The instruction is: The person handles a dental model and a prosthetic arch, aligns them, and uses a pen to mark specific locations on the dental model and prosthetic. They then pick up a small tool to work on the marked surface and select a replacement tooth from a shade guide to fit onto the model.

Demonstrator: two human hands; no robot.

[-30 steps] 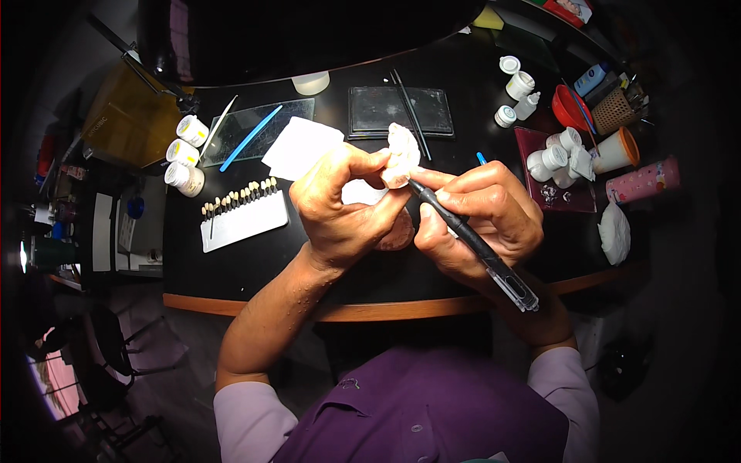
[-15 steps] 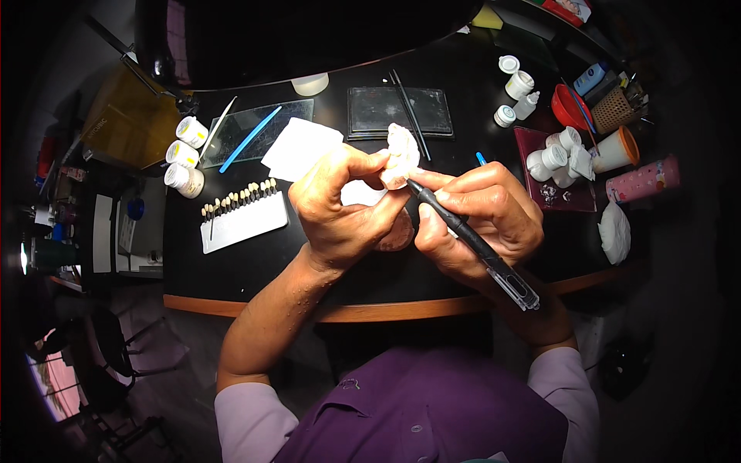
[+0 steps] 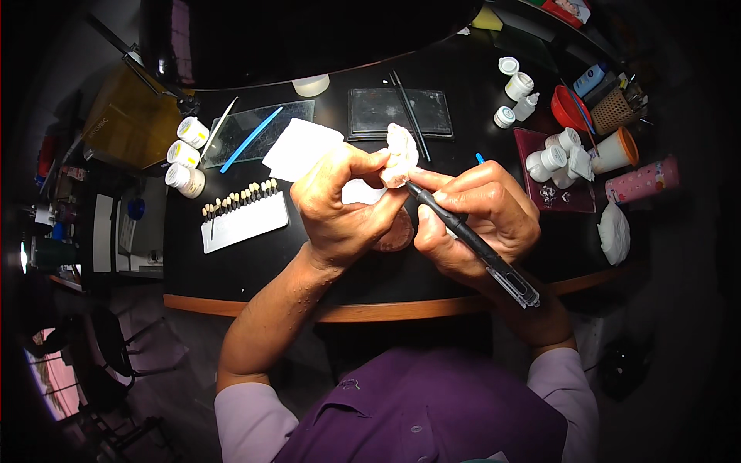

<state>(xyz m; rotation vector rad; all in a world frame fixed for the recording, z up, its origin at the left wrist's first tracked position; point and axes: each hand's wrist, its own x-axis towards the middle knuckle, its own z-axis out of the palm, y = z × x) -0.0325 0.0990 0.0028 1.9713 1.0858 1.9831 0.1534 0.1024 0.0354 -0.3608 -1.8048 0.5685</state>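
White cylindrical jars (image 3: 183, 153) at left are labelled in yellow; a knobbly, off-white piece (image 3: 401, 147) is grasped by left fingers (image 3: 364, 160), a black, clear-ended pen (image 3: 472, 237) by right fingers (image 3: 475, 202).

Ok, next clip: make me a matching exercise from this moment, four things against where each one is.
Things:
1. black pen
2. pale lumpy piece
3. blue stick
4. red bowl

Places:
A. across the glass plate
B. in the right hand
C. beside the tan perforated holder
D. in the left hand's fingers

Pairs: 1-B, 2-D, 3-A, 4-C
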